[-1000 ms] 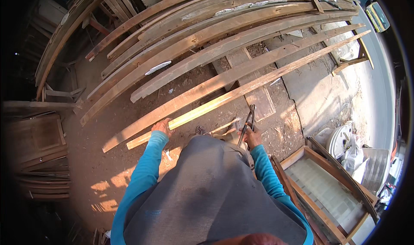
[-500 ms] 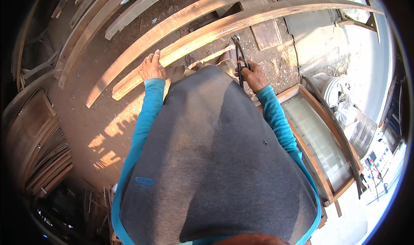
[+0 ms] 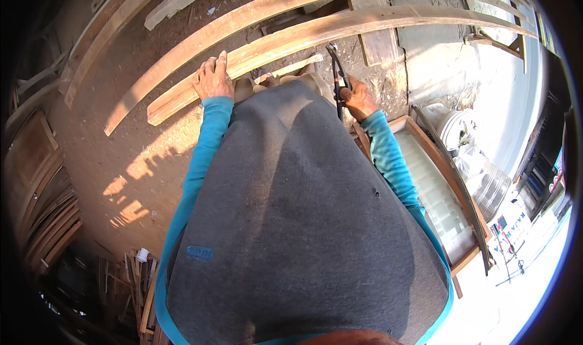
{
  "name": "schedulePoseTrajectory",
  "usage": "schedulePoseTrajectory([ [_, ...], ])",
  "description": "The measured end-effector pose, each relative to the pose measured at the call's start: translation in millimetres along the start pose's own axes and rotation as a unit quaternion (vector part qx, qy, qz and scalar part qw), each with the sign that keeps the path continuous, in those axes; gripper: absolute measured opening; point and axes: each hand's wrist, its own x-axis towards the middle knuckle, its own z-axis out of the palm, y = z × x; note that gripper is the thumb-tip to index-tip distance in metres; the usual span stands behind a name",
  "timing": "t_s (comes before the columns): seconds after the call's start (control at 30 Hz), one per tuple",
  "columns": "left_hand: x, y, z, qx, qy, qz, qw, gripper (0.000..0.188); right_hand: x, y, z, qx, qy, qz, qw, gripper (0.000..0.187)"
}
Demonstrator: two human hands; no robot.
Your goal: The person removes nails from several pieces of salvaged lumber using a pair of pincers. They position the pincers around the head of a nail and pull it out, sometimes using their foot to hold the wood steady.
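My left hand (image 3: 214,79) grips the near wooden beam (image 3: 291,40) close to its left end, fingers bent over the top. Beyond it lies a second wooden beam (image 3: 221,29), roughly alongside. In my right hand (image 3: 359,99) is a pair of black-handled pincers (image 3: 336,71), held by the handles with the head pointing away from me. The pincers' head is just short of the near beam and looks apart from it. My palm and fingers partly cover the handles.
On the right leans a wood-framed glass panel (image 3: 434,193), with a white bucket (image 3: 452,126) and a metal container (image 3: 489,184) behind it. Curved-looking boards (image 3: 57,229) are stacked at left. More timber (image 3: 115,26) lies far left. A flat board (image 3: 379,41) rests beyond the beams.
The view has shifted slightly, so the beams and floor sit a little farther left and up. My left hand stays on the beam, and the pincers remain in my right hand.
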Motion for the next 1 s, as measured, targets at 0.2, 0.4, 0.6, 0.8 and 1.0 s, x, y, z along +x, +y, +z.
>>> schedulePoseTrajectory([
  [0.2,0.6,-2.4,2.6,-0.003,-0.004,0.003,1.0,0.062,9.3,11.7,12.1,-0.023,0.061,0.012,0.998,0.052],
  [0.4,4.9,-0.1,-0.9,0.006,-0.021,-0.003,1.0,0.063,9.3,-2.8,8.4,-0.079,0.077,0.004,0.994,0.063],
  [0.6,5.9,-3.6,0.6,0.006,-0.031,-0.008,0.999,0.06,10.2,-0.3,-8.4,-0.068,0.015,-0.027,0.997,0.066],
  [0.8,-1.8,4.1,-9.1,0.004,0.007,-0.017,1.0,0.058,12.2,-19.6,-16.6,-0.078,-0.042,0.017,0.996,0.061],
  [1.0,-19.2,5.2,20.0,0.02,0.139,-0.048,0.989,0.048,39.0,50.8,9.6,-0.023,-0.024,-0.047,0.998,0.036],
])
